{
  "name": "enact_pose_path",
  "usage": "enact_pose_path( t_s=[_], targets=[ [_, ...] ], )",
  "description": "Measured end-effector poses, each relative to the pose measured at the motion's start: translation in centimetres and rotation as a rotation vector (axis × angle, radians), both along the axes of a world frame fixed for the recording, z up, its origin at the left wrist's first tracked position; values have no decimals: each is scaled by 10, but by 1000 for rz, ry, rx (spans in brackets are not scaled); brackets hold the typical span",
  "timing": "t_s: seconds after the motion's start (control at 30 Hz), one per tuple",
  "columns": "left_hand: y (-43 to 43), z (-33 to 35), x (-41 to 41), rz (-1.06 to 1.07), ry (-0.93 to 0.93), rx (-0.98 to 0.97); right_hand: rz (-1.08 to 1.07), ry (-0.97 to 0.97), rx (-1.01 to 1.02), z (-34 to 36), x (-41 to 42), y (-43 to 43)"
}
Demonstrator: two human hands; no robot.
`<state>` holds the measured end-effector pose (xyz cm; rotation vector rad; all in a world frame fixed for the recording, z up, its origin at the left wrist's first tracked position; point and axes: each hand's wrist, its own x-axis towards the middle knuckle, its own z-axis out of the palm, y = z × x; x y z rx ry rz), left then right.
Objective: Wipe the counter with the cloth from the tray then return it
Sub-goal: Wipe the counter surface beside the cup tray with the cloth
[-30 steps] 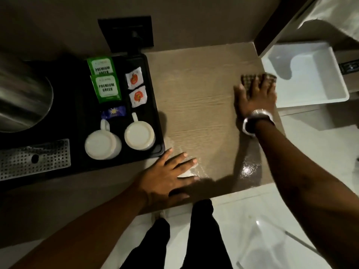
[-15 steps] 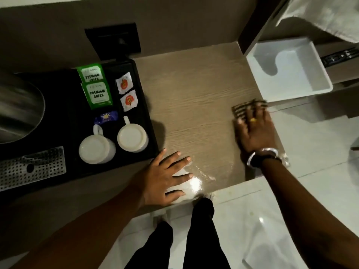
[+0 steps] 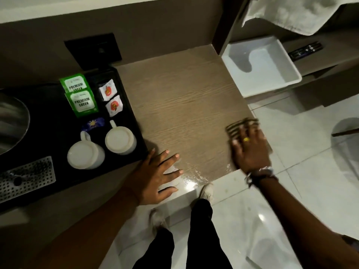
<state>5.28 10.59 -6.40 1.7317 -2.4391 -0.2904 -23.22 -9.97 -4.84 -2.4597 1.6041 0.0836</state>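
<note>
My right hand (image 3: 250, 148) presses flat on a checked brown cloth (image 3: 240, 126) at the right edge of the wooden counter (image 3: 182, 105), near its front corner. Only the cloth's far end shows beyond my fingers, and it is blurred. My left hand (image 3: 157, 177) rests flat on the counter's front edge with fingers spread and nothing in it. A white plastic tray (image 3: 291, 78) stands empty on a lower shelf to the right of the counter. The counter near its front edge shines wet.
A black tray (image 3: 50, 117) on the left holds two white mugs (image 3: 120, 140), green tea packets (image 3: 81, 100) and small sachets. A metal kettle (image 3: 9, 121) and a perforated drip grille (image 3: 25, 177) lie further left. A white towel (image 3: 291, 12) hangs top right.
My right hand has dragged the cloth along the counter's right edge, from the back by the white tray toward the front corner. My left hand has stayed put.
</note>
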Motion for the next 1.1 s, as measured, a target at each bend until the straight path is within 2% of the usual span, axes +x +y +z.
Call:
enact_pose_path(
  t_s=[0.07, 0.13, 0.23, 0.33, 0.43, 0.5, 0.57, 0.67, 0.73, 0.8, 0.83, 0.9, 1.0, 1.1],
  targets=[
    [-1, 1, 0, 4, 3, -9, -265, -27, 28, 1, 21, -35],
    [-2, 6, 0, 3, -10, -9, -297, -34, 41, 0, 60, -39],
    [1, 12, -3, -12, 6, 11, 28, -39, 49, -4, 104, 15],
    [18, 10, 7, -23, 68, 52, 339, -44, 102, -1, 100, 87],
    [37, 8, 26, -69, 65, 90, 466, -50, 125, 0, 59, 95],
    [39, 6, 29, -80, 43, 91, 354, -21, 103, 0, 32, 66],
    [37, 3, 28, -76, 37, 63, 117, -8, 89, -1, 28, 27],
    [37, 0, 29, -88, 35, 43, -215, -46, 78, 0, 78, -3],
    [37, 0, 30, -91, 28, 30, -123, -50, 65, -2, 123, 17],
    [37, 2, 27, -96, 28, 32, 202, -57, 61, -2, 149, 62],
    [36, 2, 26, -99, 27, 31, 345, -55, 74, -1, 150, 87],
    [35, 3, 27, -108, 9, 24, 463, -59, 102, 1, 132, 119],
    [35, 3, 30, -105, -11, 7, 393, -57, 103, -1, 81, 111],
    [36, -1, 31, -106, -2, 7, 147, -22, 69, -1, 30, 49]
  ],
)
